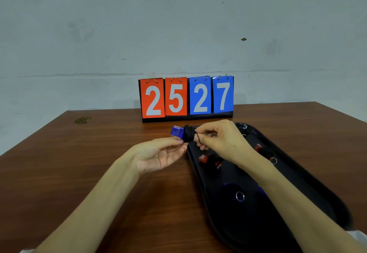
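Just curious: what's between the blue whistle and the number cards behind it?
Only bare wooden table between the blue whistle and the number cards, seen in the head view.

Numbers on the flip scoreboard

The scoreboard (pixel 186 98) stands at the far edge of the surface (pixel 99 143) and shows four white digits: "2" and "5" on two red cards at the left, "2" and "7" on two blue cards at the right. No other text can be read.

Stained grey wall (pixel 119 24); brown table (pixel 79 163)
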Motion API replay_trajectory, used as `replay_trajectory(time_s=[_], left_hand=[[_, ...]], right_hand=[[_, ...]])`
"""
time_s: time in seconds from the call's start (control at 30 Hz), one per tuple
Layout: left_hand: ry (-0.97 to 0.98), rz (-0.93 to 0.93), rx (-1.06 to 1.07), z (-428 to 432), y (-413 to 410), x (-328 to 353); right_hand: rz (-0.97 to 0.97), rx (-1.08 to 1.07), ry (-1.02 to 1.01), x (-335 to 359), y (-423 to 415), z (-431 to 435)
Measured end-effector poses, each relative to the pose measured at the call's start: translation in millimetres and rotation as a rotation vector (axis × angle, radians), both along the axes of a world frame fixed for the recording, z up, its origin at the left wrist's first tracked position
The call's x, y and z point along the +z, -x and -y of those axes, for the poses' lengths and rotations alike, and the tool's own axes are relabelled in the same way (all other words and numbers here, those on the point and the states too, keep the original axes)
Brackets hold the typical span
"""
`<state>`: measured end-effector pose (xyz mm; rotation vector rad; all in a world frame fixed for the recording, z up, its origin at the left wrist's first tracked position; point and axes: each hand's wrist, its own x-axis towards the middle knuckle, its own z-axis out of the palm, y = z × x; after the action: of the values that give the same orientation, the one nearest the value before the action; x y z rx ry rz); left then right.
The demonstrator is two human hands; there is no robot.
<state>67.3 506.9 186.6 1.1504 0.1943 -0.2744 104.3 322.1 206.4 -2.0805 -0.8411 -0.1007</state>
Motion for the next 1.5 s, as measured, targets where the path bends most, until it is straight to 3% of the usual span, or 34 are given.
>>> replay_trajectory(time_s=[0.27,0.43,0.53,0.6,0.73,0.83,0.9,1.03,1.1,1.3,1.43,1.5], left_hand=[[-0.062,0.017,-0.057,-0.1,4.5,7.9],[0.139,-0.072,-0.136,-0.1,4.0,1.1],[0.151,-0.067,-0.159,-0.5,5.0,1.1],[0.061,0.015,-0.162,0.2,6.6,5.2],[-0.388,0.333,0.027,0.2,11.1,11.4],[-0.55,0.4,0.07,2.1,13.6,10.8],[-0.37,0.33,0.031,5.6,12.1,8.3],[0.24,0.138,-0.08,13.2,10.1,-2.4],[0.298,0.109,-0.097,16.9,10.0,-6.4],[-0.134,0.345,0.16,17.8,6.2,-7.2],[-0.564,0.583,0.315,20.0,7.9,-6.5],[-0.575,0.608,0.324,22.9,8.9,-7.2]], right_hand=[[-0.012,0.023,-0.018,-3.8,2.7,-2.2],[-0.029,0.054,-0.073,-4.0,5.0,-3.3],[-0.03,0.062,-0.073,-5.9,6.2,-5.2],[-0.037,0.064,-0.078,-5.5,5.8,-4.7],[-0.083,0.071,-0.116,-0.5,0.4,-0.3],[-0.134,0.089,-0.099,-2.3,-1.1,-1.0],[-0.176,0.115,-0.123,-3.9,-0.2,-2.9],[-0.246,0.147,-0.192,-1.2,0.1,-5.1],[-0.261,0.143,-0.187,-0.9,-1.4,-3.5],[-0.312,0.12,-0.194,-1.4,-3.9,3.0],[-0.301,0.1,-0.178,-2.0,-4.1,2.6],[-0.306,0.088,-0.18,-0.7,-4.5,3.4]])
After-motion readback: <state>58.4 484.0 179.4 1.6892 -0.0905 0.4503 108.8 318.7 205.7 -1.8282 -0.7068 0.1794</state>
